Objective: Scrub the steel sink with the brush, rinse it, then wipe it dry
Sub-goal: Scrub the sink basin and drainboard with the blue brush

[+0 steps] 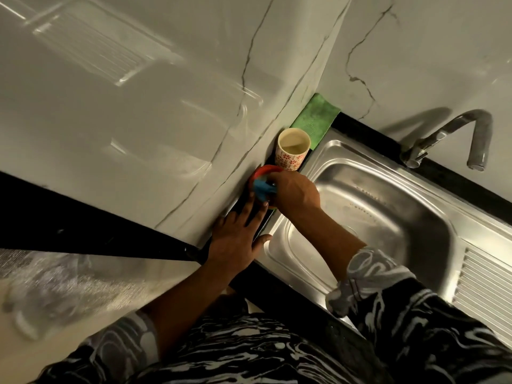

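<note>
Though small and probably light, the blue brush would likely be slick and is best taken by its stiff top; it sat in a red dish just beside the steel sink. The right hand curled its fingers onto it, while the left hand lay flat, fingers spread, by the rim. I counted one brush, one patterned cup, one green cloth and one tap.
</note>
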